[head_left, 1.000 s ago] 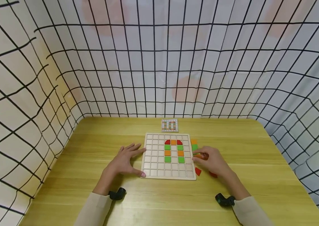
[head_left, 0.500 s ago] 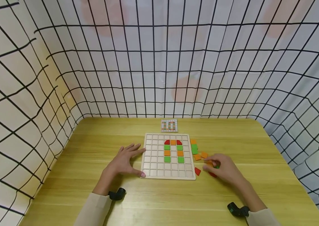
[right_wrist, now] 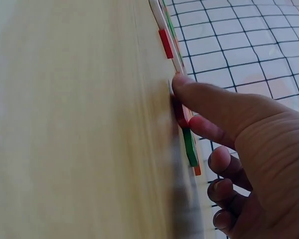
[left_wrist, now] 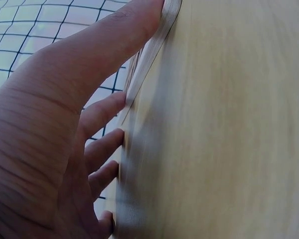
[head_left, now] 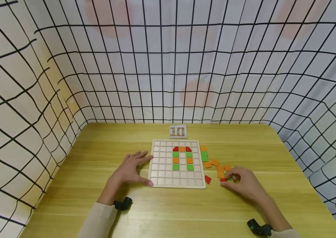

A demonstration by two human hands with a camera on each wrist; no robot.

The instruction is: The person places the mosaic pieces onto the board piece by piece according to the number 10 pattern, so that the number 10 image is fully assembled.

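Tiles (head_left: 175, 160) of red, orange and green formed an arch on the wooden grid board (head_left: 162, 168), which lay flat on the tabletop (head_left: 168, 211), just nearer the person than the small pattern card (head_left: 178, 131). The left hand (head_left: 132, 168) was spread, thumb at the board's near left corner and index finger at its left edge; such light bracing seemed enough to keep the grid from sliding. Well to the board's right, the right hand (head_left: 243, 182) reached down, its thumb at a red tile (head_left: 223, 180) and its index finger near a green tile (right_wrist: 190, 147); whether it pinched either could not be told. Picking cleanly here probably called for taking one thin tile by opposite edges and lifting it straight up, without dragging the neighbouring orange tiles (head_left: 220, 172) along.
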